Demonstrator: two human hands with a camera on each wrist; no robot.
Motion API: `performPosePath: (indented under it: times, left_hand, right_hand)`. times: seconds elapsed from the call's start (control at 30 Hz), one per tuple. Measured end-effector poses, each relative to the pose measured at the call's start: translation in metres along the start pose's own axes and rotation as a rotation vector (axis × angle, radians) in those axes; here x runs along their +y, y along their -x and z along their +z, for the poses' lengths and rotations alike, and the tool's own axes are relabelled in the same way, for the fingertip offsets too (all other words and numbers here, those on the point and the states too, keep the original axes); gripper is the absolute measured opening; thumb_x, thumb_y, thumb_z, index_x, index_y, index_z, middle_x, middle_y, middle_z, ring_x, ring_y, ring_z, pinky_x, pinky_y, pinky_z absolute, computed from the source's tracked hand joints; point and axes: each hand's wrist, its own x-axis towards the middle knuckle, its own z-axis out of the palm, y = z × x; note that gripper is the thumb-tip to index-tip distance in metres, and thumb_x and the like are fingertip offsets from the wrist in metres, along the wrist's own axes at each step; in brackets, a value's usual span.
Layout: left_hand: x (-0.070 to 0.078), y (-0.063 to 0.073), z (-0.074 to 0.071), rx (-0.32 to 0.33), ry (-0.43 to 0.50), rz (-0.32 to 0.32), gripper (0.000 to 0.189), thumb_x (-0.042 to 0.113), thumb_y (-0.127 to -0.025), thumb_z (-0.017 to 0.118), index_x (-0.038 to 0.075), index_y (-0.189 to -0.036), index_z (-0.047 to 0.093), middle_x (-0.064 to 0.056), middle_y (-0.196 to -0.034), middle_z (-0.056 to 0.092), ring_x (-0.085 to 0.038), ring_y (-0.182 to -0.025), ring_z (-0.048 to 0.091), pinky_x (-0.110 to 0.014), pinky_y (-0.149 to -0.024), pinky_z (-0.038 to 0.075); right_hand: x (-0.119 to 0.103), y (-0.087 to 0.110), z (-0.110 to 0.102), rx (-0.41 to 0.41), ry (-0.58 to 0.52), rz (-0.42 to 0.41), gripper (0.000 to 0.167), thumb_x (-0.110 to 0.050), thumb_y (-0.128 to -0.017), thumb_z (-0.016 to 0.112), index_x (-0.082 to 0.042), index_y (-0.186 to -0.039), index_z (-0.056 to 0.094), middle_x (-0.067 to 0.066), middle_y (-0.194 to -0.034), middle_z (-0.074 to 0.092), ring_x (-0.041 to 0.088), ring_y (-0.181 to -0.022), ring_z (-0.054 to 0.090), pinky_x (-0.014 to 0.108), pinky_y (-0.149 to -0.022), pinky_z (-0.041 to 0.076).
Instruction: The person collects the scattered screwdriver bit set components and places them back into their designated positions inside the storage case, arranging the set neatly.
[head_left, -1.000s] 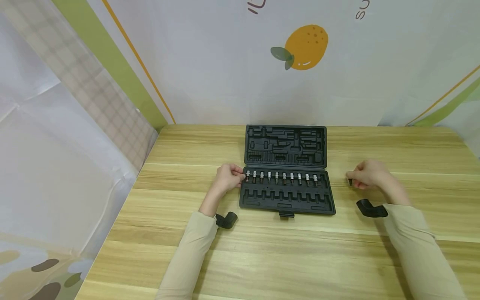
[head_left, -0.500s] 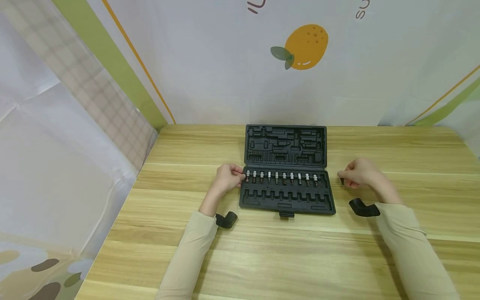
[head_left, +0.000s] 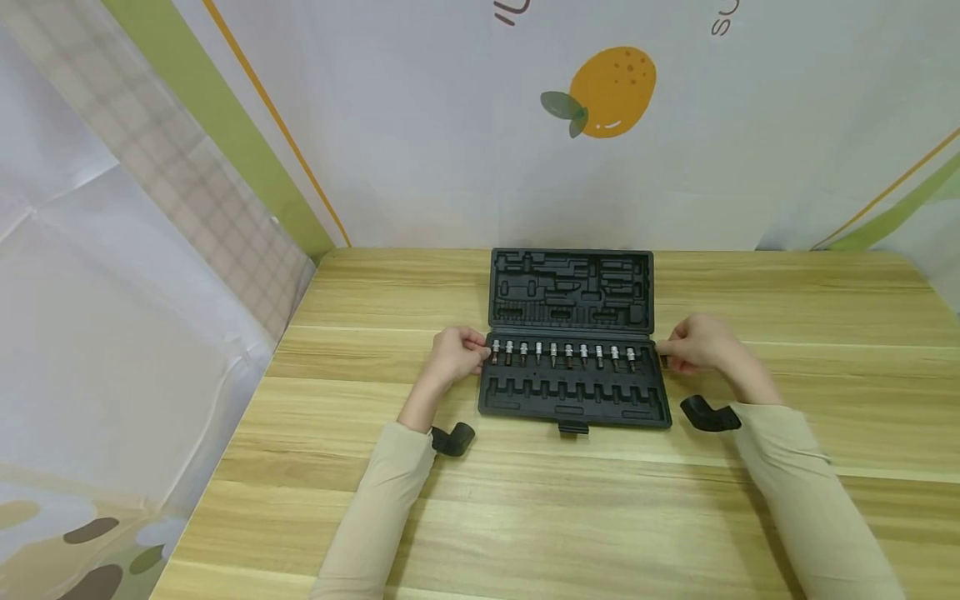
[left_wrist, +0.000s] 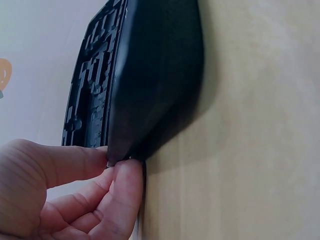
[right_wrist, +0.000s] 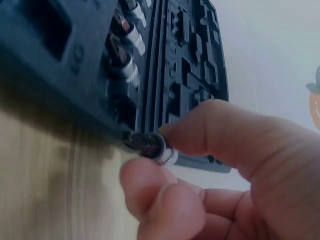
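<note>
A black plastic tool case (head_left: 577,374) lies open on the wooden table, its lid (head_left: 570,292) folded back. Several silver bit sockets (head_left: 553,350) with dark tips fill a row in the base. At the case's left side, my left hand (head_left: 455,354) pinches the rim between thumb and fingers; the left wrist view shows this grip at the case corner (left_wrist: 155,75). My right hand (head_left: 697,342) is at the right edge, pinching another bit socket (right_wrist: 169,156) between thumb and fingertip. Its tip points toward the case, close beside a molded recess (right_wrist: 125,107).
The wooden table (head_left: 570,517) stretches around the case. A latch (head_left: 573,428) sticks out at the case's front. Black curved mounts (head_left: 711,415) sit at both sleeve cuffs. Behind the table hangs a pale cloth with a printed orange fruit (head_left: 613,92).
My right hand has moved left with the bit socket, from out over the table to the case's right edge. The left hand and the case have stayed in place.
</note>
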Motion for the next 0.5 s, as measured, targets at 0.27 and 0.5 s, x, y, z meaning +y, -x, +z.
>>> performPosePath:
  times: [0.27,0.5]
  left_hand:
    - [0.0,0.0,0.0,-0.004,0.012,-0.003,0.011,-0.003,-0.086,0.063,-0.007,-0.096,0.064,-0.012,-0.08,0.061,-0.014,-0.059,0.058,-0.025,-0.057,0.057]
    - [-0.001,-0.001,0.0,-0.001,0.011,-0.002,0.011,-0.003,-0.085,0.063,-0.007,-0.096,0.064,-0.013,-0.08,0.063,-0.014,-0.06,0.058,-0.026,-0.057,0.057]
  right_hand:
    - [-0.008,-0.004,0.005,-0.01,-0.008,-0.019,0.033,-0.017,-0.089,0.058,-0.002,-0.06,0.063,-0.003,-0.049,0.055,0.01,-0.047,0.052,0.024,-0.049,0.045]
    - [-0.013,-0.005,0.009,0.004,0.025,-0.047,0.034,-0.016,-0.089,0.061,-0.003,-0.057,0.061,-0.003,-0.048,0.055,0.01,-0.046,0.054,0.024,-0.051,0.045]
